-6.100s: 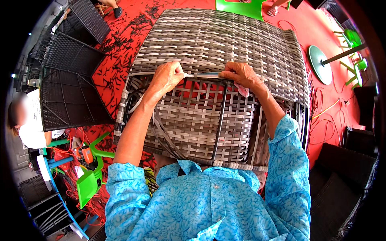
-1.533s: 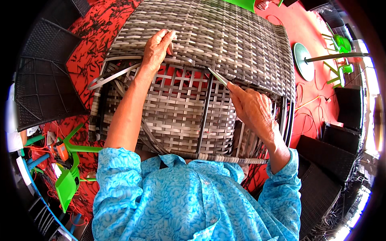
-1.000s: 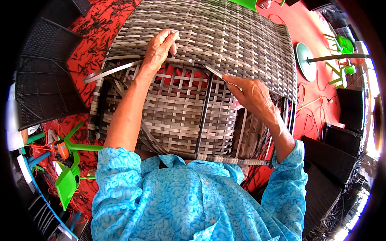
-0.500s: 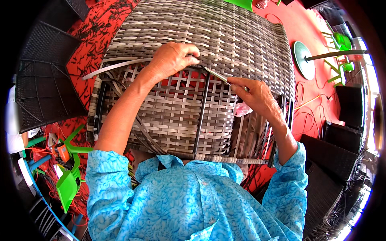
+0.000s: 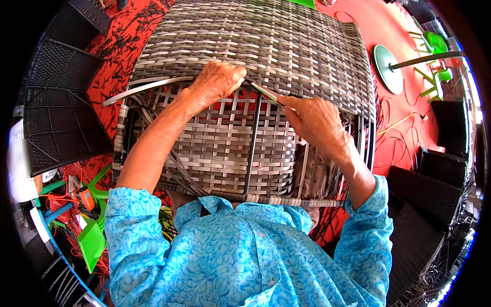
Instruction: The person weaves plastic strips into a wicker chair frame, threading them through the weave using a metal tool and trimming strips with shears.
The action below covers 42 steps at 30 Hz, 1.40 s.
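A large wicker furniture piece [image 5: 245, 41] woven in grey-brown flat strips lies before me, with an open gap between its upper weave and the lower woven panel [image 5: 215, 138]. My left hand [image 5: 217, 82] is closed at the edge of the upper weave, pinching a pale flat strip [image 5: 143, 86] whose loose end curves out to the left. In my right hand [image 5: 317, 125] is a slim metal-bladed tool [image 5: 265, 92], its handle hidden in my fist. Its tip points up-left into the weave edge, just right of my left fingers. A dark frame bar [image 5: 254, 148] runs down below the tip.
Dark woven panels [image 5: 61, 102] stand on the left, and more black wicker pieces [image 5: 419, 194] on the right. Short dark scraps litter the red floor [image 5: 105, 87]. Green plastic pieces [image 5: 92, 243] lie lower left; a round disc on a pole [image 5: 387, 69] is upper right.
My right hand and the tool have shifted left, bringing the tip nearer my left fingers. My left hand has moved slightly down and left, still pinching the strip. The pink scrap beside my right hand is hidden.
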Motion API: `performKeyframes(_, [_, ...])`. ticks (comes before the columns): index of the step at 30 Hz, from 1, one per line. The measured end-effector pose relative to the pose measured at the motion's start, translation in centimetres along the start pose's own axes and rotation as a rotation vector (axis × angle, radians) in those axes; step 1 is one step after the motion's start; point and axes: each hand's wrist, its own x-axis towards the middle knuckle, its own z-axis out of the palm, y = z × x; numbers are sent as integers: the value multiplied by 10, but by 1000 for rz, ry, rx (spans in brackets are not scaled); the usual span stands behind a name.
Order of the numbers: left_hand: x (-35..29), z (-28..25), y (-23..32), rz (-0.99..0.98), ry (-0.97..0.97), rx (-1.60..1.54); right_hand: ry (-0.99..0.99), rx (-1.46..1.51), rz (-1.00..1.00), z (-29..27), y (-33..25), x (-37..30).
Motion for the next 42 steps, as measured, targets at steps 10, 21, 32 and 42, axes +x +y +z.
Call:
performKeyframes(10, [0, 5, 2, -49, 99, -171, -4, -246, -140, -14, -13, 11])
performKeyframes(21, [9, 3, 3, -95, 53, -186, -31, 366, 71, 11, 30, 11])
performKeyframes(32, [15, 6, 9, -106, 122, -237, 15, -237, -144, -12, 8, 11])
performKeyframes(42, [19, 11, 8, -114, 92, -215, -42, 211, 51, 4, 40, 10])
